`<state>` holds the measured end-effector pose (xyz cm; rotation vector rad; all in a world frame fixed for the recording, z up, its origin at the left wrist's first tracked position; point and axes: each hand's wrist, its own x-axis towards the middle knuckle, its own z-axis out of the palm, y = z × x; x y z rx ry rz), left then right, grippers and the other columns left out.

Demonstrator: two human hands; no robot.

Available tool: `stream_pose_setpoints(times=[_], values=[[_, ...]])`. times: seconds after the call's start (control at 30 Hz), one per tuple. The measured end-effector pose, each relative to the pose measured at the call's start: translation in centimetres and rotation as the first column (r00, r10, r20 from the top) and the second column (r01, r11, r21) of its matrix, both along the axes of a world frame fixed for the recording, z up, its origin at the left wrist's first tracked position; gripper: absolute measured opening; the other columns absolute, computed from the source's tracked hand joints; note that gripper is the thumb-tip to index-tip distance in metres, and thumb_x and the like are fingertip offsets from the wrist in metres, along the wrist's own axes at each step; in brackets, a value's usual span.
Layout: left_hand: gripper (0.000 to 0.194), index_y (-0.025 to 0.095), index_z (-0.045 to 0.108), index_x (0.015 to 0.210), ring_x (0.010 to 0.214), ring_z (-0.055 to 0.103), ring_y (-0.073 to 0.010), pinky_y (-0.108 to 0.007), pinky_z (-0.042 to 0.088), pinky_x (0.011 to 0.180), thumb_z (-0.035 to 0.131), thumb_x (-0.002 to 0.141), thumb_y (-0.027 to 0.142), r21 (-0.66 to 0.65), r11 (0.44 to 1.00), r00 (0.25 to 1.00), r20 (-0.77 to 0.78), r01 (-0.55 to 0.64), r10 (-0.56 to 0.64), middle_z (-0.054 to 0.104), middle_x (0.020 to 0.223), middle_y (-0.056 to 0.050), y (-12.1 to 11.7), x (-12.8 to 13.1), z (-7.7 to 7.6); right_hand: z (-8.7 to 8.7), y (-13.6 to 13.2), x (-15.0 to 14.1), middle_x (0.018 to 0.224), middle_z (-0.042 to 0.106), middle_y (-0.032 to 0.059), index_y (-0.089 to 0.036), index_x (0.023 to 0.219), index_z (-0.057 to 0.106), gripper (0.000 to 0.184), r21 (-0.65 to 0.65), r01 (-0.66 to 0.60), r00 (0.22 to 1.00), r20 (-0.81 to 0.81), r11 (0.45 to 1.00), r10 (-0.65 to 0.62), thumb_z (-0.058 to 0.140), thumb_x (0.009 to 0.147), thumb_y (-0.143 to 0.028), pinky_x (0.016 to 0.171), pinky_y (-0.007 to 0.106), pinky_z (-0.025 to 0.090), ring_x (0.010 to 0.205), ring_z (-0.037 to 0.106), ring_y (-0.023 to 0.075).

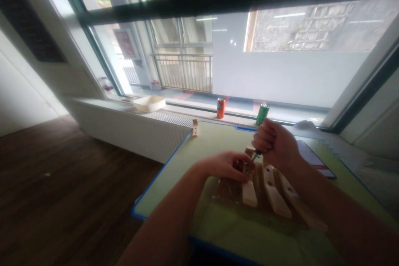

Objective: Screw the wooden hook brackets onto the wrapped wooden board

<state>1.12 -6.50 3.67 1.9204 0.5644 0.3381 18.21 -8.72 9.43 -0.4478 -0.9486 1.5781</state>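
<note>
My right hand [272,141] is closed in a fist around a hand tool [256,156] with a dark collar and a slim metal shaft; most of its handle is hidden. The shaft slants down toward a pale wooden piece [249,193]. My left hand [229,165] curls its fingers around the upper part of that piece, right beside the tool's tip. The exact contact is hard to make out. Just to the right lie a wooden piece with dark holes [276,199] and another long wooden piece [301,205]. Under them is a brown, shiny sheet or board [229,189].
A green table [168,181] with a blue edge stands by the window. A small wooden piece with holes [195,129] is at its far left corner. An orange can [220,108], a green can [262,114] and a cream tub [149,104] stand along the sill; a flat tablet-like object [316,160] lies at right.
</note>
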Motion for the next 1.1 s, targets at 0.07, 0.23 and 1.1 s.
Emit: stream_pose_setpoints(times=[0.07,0.23,1.1], values=[[0.051,0.018,0.055,0.109,0.061,0.043,-0.0075,-0.019,0.034,0.053,0.070,0.065,0.036,0.020,1.000,1.000,0.002,-0.010,0.009,0.048,0.069,0.003,0.0,0.1,-0.1,0.2,-0.2,0.0,0.042,0.020,-0.0078,-0.019,0.050,0.025,0.041,-0.021,-0.010,1.000,0.027,1.000,0.010,0.050,0.081,-0.026,0.035,0.023,0.013,0.036,0.017,0.0060],[0.051,0.018,0.056,0.110,0.061,0.043,-0.0078,-0.020,0.035,0.054,0.070,0.065,0.037,0.052,0.999,1.000,-0.005,0.000,0.001,0.047,0.068,0.003,0.1,0.1,0.0,0.0,-0.2,-0.1,0.043,0.018,-0.0087,-0.020,0.051,0.023,0.042,-0.091,0.010,1.000,0.017,0.996,-0.009,0.052,0.079,-0.029,0.034,0.023,0.009,0.035,0.013,0.0056],[0.032,0.020,0.065,0.101,0.098,0.054,-0.0170,-0.026,0.039,0.089,0.068,0.070,0.027,0.244,0.964,0.992,0.037,0.107,-0.119,0.057,0.109,-0.003,-0.1,0.6,0.9,-0.2,-0.2,-2.3,0.042,0.021,-0.0082,-0.020,0.050,0.027,0.038,-0.008,0.102,0.990,0.096,0.995,-0.101,0.053,0.077,-0.027,0.032,0.020,0.012,0.034,0.017,0.0048]])
